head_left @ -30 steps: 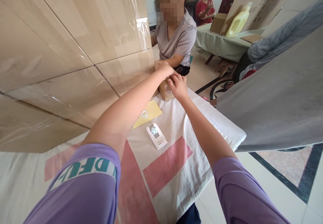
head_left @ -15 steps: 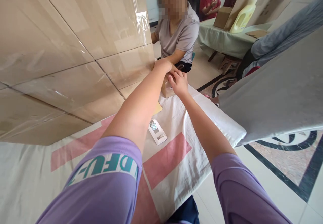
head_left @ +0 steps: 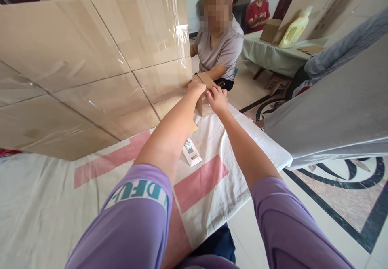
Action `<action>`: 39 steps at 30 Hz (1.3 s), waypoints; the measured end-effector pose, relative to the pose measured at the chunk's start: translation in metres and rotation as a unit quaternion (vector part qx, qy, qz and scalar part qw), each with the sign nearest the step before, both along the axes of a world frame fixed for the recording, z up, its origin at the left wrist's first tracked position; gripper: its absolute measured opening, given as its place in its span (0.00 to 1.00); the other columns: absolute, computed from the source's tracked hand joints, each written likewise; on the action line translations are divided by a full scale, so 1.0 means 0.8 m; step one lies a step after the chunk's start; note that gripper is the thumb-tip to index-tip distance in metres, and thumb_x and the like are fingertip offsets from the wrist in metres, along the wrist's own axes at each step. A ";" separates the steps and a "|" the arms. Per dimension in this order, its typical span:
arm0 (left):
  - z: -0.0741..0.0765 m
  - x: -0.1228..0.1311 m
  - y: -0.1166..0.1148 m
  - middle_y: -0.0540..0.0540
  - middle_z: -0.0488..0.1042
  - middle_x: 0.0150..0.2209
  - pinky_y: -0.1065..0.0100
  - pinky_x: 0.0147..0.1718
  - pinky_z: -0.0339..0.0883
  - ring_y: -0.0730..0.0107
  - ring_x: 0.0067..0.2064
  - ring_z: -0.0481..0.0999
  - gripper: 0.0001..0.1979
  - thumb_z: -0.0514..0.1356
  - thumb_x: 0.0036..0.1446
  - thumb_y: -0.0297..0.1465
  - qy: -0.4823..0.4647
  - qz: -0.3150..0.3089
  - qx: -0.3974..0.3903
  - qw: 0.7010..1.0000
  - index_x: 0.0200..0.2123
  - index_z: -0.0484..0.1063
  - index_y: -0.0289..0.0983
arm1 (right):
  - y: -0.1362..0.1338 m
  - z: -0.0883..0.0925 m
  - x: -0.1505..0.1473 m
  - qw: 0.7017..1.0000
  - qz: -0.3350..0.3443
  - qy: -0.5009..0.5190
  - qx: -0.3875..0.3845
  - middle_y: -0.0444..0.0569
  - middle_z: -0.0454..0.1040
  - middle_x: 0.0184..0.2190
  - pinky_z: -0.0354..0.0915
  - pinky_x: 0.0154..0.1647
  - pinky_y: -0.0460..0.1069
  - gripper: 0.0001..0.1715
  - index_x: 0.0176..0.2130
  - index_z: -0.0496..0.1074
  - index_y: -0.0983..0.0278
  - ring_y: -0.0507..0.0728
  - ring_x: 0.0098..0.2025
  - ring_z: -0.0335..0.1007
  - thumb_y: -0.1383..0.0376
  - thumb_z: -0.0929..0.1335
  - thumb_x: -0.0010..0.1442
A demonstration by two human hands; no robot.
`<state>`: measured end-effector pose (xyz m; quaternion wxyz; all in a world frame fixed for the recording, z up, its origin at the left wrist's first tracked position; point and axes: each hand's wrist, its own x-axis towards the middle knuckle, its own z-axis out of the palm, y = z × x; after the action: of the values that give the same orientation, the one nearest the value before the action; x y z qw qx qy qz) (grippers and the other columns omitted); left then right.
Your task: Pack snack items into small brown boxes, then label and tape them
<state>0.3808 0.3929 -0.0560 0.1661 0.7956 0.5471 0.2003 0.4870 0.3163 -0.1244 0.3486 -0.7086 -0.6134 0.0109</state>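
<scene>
A small cardboard box (head_left: 205, 108) sits at the far end of the cloth-covered table, one flap (head_left: 206, 79) standing up at its top. My left hand (head_left: 197, 86) is closed at the box's top left edge, its fingertips mostly hidden. Over the near right edge bend the fingers of my right hand (head_left: 218, 99), gripping the box. Nearer to me lies a flat white rectangular thing (head_left: 192, 152) with a grey window, partly behind my left forearm. A yellowish flat piece (head_left: 194, 126) peeks out beside that forearm.
A tall taped cardboard partition (head_left: 100, 66) stands along the table's left side. Beyond the box sits a person in a grey shirt (head_left: 220, 48). Grey cloth (head_left: 327, 99) hangs at the right. Farther back, a yellow jug (head_left: 294, 30) stands on another table, near a person in red (head_left: 257, 14).
The view has tilted up, showing the partition's top edge. The box flap now shows above my hands, where the other person's hand was before. My hands stay at the box.
</scene>
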 end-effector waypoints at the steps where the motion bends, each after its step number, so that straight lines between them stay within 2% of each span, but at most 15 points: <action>1: -0.002 -0.010 -0.014 0.39 0.80 0.44 0.59 0.44 0.75 0.62 0.44 0.80 0.12 0.61 0.68 0.37 -0.016 0.019 -0.011 1.000 0.46 0.75 0.33 | 0.000 0.001 0.000 1.000 0.001 0.000 -0.001 0.52 0.66 0.69 0.66 0.59 0.71 0.27 0.63 0.71 0.56 0.74 0.66 0.57 0.51 0.58 0.74; 4: -0.017 -0.067 -0.072 0.43 0.80 0.38 0.64 0.40 0.71 0.64 0.41 0.79 0.07 0.59 0.65 0.32 -0.076 0.057 -0.026 0.995 0.36 0.74 0.36 | 0.002 0.008 0.002 1.000 -0.002 0.000 -0.012 0.52 0.66 0.69 0.64 0.58 0.75 0.27 0.63 0.72 0.54 0.76 0.66 0.57 0.50 0.59 0.72; 6: -0.036 -0.128 -0.123 0.47 0.78 0.33 0.68 0.38 0.69 0.66 0.39 0.78 0.07 0.59 0.62 0.32 -0.110 0.066 -0.032 0.991 0.30 0.71 0.39 | 0.004 0.015 0.004 1.000 -0.007 -0.013 -0.027 0.53 0.67 0.68 0.62 0.59 0.77 0.28 0.62 0.73 0.54 0.77 0.64 0.57 0.48 0.60 0.71; 9: -0.073 -0.246 -0.207 0.51 0.75 0.29 0.69 0.34 0.68 0.67 0.34 0.75 0.08 0.59 0.57 0.36 -0.151 0.092 -0.045 0.983 0.27 0.67 0.40 | 0.006 0.029 0.004 0.997 -0.011 -0.051 -0.049 0.56 0.70 0.66 0.59 0.60 0.78 0.29 0.62 0.73 0.56 0.77 0.63 0.58 0.48 0.60 0.71; 13: -0.114 -0.407 -0.315 0.52 0.67 0.24 0.67 0.33 0.66 0.65 0.31 0.70 0.14 0.57 0.53 0.43 -0.181 0.186 -0.029 0.965 0.23 0.61 0.42 | 0.003 0.044 -0.004 0.994 -0.015 -0.082 -0.070 0.60 0.70 0.64 0.59 0.60 0.77 0.31 0.65 0.71 0.57 0.77 0.62 0.59 0.50 0.60 0.70; 16: -0.129 -0.503 -0.390 0.53 0.68 0.24 0.65 0.32 0.65 0.64 0.30 0.70 0.16 0.58 0.53 0.48 -0.195 0.255 -0.024 0.947 0.26 0.65 0.43 | 0.001 0.055 -0.012 0.991 -0.020 -0.101 -0.086 0.60 0.69 0.66 0.58 0.60 0.77 0.34 0.71 0.65 0.56 0.78 0.62 0.60 0.52 0.60 0.70; 18: -0.135 -0.551 -0.435 0.53 0.67 0.23 0.64 0.31 0.64 0.63 0.28 0.69 0.16 0.59 0.52 0.49 -0.198 0.292 -0.022 0.936 0.27 0.67 0.44 | 0.001 0.062 -0.015 0.986 -0.024 -0.129 -0.106 0.60 0.67 0.67 0.59 0.61 0.76 0.37 0.74 0.59 0.54 0.78 0.63 0.61 0.54 0.60 0.70; 20: -0.142 -0.587 -0.474 0.54 0.67 0.22 0.64 0.30 0.64 0.62 0.27 0.69 0.15 0.60 0.51 0.49 -0.195 0.320 -0.023 0.927 0.27 0.68 0.44 | 0.003 0.069 -0.016 0.977 -0.027 -0.164 -0.130 0.60 0.66 0.67 0.60 0.61 0.73 0.36 0.74 0.59 0.54 0.78 0.63 0.62 0.56 0.59 0.70; 22: -0.153 -0.612 -0.501 0.54 0.68 0.22 0.63 0.30 0.64 0.61 0.27 0.69 0.14 0.61 0.51 0.49 -0.189 0.335 -0.027 0.923 0.27 0.69 0.45 | 0.004 0.073 -0.017 0.971 -0.026 -0.188 -0.148 0.61 0.66 0.67 0.61 0.61 0.72 0.34 0.72 0.63 0.54 0.78 0.64 0.62 0.56 0.59 0.70; 24: -0.165 -0.626 -0.513 0.54 0.70 0.22 0.63 0.30 0.65 0.60 0.27 0.71 0.13 0.61 0.52 0.49 -0.182 0.334 -0.037 0.924 0.28 0.70 0.46 | 0.005 0.073 -0.018 0.968 -0.027 -0.199 -0.152 0.61 0.67 0.66 0.62 0.61 0.71 0.33 0.71 0.65 0.55 0.78 0.64 0.62 0.56 0.58 0.71; 29: -0.191 -0.637 -0.504 0.54 0.77 0.26 0.61 0.31 0.67 0.56 0.30 0.77 0.14 0.59 0.52 0.51 -0.097 0.313 -0.086 0.941 0.30 0.72 0.48 | 0.007 0.067 -0.020 0.968 -0.049 -0.199 -0.147 0.60 0.67 0.66 0.61 0.62 0.71 0.32 0.69 0.69 0.56 0.78 0.64 0.60 0.56 0.58 0.71; 35: -0.191 -0.635 -0.500 0.53 0.77 0.26 0.65 0.30 0.66 0.61 0.29 0.77 0.18 0.55 0.55 0.53 -0.033 0.312 -0.109 0.943 0.33 0.73 0.46 | 0.018 0.056 -0.021 0.970 -0.075 -0.170 -0.156 0.58 0.64 0.65 0.60 0.61 0.72 0.31 0.64 0.73 0.54 0.77 0.64 0.57 0.52 0.57 0.70; 39: -0.190 -0.634 -0.501 0.51 0.79 0.28 0.68 0.30 0.65 0.63 0.30 0.78 0.20 0.54 0.56 0.53 -0.001 0.317 -0.119 0.941 0.33 0.75 0.45 | 0.023 0.043 -0.025 0.980 -0.066 -0.140 -0.127 0.60 0.60 0.66 0.59 0.60 0.73 0.38 0.66 0.69 0.55 0.77 0.63 0.56 0.40 0.60 0.66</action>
<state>-0.1267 -0.0080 -0.2080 0.1884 0.5547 0.7909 0.1771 0.4669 0.3350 -0.0904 0.1661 -0.7809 -0.6013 -0.0334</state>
